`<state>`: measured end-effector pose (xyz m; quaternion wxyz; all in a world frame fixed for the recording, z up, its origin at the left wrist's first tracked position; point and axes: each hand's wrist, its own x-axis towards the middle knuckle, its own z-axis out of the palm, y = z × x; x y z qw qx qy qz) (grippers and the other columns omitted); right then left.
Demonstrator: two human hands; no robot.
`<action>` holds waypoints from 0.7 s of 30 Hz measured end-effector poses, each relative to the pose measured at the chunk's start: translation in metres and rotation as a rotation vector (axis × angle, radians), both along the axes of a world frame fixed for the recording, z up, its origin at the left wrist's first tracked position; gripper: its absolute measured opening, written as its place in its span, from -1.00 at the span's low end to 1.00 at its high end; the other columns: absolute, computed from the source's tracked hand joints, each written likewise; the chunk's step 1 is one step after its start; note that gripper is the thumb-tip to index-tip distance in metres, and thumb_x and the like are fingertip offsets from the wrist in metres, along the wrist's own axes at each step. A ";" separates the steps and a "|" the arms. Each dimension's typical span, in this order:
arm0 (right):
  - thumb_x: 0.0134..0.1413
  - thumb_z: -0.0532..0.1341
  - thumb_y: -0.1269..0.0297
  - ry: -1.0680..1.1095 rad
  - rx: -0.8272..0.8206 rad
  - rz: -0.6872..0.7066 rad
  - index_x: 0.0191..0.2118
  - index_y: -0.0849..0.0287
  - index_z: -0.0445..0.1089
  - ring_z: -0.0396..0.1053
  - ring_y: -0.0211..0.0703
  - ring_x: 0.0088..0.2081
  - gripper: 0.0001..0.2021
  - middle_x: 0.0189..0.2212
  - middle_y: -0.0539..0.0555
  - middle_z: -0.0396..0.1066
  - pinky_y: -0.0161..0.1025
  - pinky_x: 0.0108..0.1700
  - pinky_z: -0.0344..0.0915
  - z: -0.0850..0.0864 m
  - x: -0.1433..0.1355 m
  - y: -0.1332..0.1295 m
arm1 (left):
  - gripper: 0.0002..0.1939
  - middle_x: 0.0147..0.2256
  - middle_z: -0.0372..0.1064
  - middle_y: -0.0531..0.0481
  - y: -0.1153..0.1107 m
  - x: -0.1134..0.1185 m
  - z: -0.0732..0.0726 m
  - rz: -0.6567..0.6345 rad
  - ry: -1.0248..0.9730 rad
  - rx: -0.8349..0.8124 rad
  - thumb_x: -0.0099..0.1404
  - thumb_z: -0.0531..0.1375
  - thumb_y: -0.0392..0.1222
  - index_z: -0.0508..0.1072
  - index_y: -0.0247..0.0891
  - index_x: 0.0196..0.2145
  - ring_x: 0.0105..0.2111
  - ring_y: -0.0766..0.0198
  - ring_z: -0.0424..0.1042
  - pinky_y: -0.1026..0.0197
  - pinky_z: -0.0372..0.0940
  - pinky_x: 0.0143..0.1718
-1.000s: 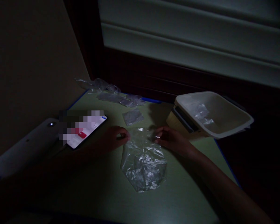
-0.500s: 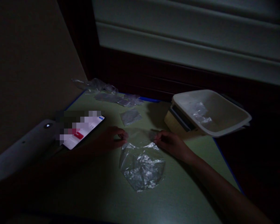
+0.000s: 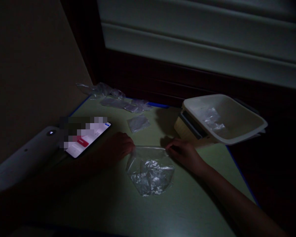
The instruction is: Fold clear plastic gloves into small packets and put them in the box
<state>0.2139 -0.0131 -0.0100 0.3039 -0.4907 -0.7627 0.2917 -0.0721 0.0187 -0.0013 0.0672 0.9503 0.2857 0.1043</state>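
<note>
A clear plastic bag (image 3: pixel 151 174) lies on the pale green table (image 3: pixel 182 204), with crinkled, shiny plastic showing in its lower part. Its upper edge runs straight between my two hands. My left hand (image 3: pixel 122 144) is closed on the bag's upper left corner, and my right hand (image 3: pixel 184 153) pinches the upper right corner. Just beyond the bag is a small flat clear packet (image 3: pixel 138 123). More flat packets (image 3: pixel 135 106) lie behind it, beside a crumpled clear plastic bag (image 3: pixel 102 89) at the back left.
A white bin (image 3: pixel 197 130) at the right is tilted and holds a few clear packets (image 3: pixel 212 118). At the left lies a lit phone (image 3: pixel 76 150), near a white device (image 3: pixel 27 154). A dark wooden frame and a wall border the table's back.
The bag's upper edge has become straight and taut between my hands, where it was folded and loose before. My left fingers have closed together more.
</note>
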 end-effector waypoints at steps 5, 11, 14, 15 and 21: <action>0.09 0.08 0.44 -0.142 0.101 0.023 -0.32 0.19 0.44 0.41 -0.08 -0.26 -0.82 -0.32 0.16 0.42 -0.14 -0.20 0.35 0.005 -0.001 -0.006 | -0.81 -0.23 0.42 -0.10 0.000 -0.003 -0.002 -0.057 0.113 0.077 0.28 0.09 -0.46 0.44 -0.35 -0.19 -0.21 0.13 0.30 0.10 0.15 -0.13; 0.22 0.02 0.38 -0.340 0.270 0.136 -0.01 0.19 0.37 0.37 -0.02 -0.03 -0.71 -0.04 0.23 0.41 -0.05 -0.01 0.32 0.022 -0.022 -0.022 | -0.81 -0.22 0.40 -0.09 -0.003 -0.002 -0.001 -0.074 0.160 0.149 0.28 0.09 -0.46 0.42 -0.32 -0.20 -0.21 0.12 0.28 0.11 0.14 -0.14; 0.26 0.04 0.27 -0.390 0.304 0.293 0.11 0.22 0.30 0.25 0.04 0.13 -0.65 0.13 0.27 0.29 0.03 0.10 0.24 0.023 -0.036 -0.029 | -0.83 -0.24 0.39 -0.10 -0.004 -0.002 0.000 -0.081 0.160 0.167 0.30 0.08 -0.44 0.41 -0.31 -0.21 -0.22 0.12 0.28 0.10 0.15 -0.15; 0.26 0.05 0.24 -0.409 0.301 0.334 0.12 0.24 0.29 0.23 0.07 0.16 -0.63 0.14 0.30 0.27 0.05 0.11 0.23 0.022 -0.039 -0.031 | -0.83 -0.24 0.39 -0.11 -0.003 -0.003 0.000 -0.083 0.157 0.171 0.30 0.07 -0.44 0.41 -0.31 -0.21 -0.23 0.12 0.28 0.09 0.15 -0.15; 0.25 0.07 0.16 -0.471 0.304 0.384 0.08 0.29 0.34 0.23 0.12 0.16 -0.60 0.13 0.37 0.27 0.09 0.11 0.22 0.014 -0.041 -0.033 | -0.76 -0.13 0.39 -0.09 0.004 -0.007 0.001 -0.169 0.112 0.160 0.30 0.07 -0.44 0.38 -0.27 -0.11 -0.14 0.15 0.30 0.13 0.18 -0.09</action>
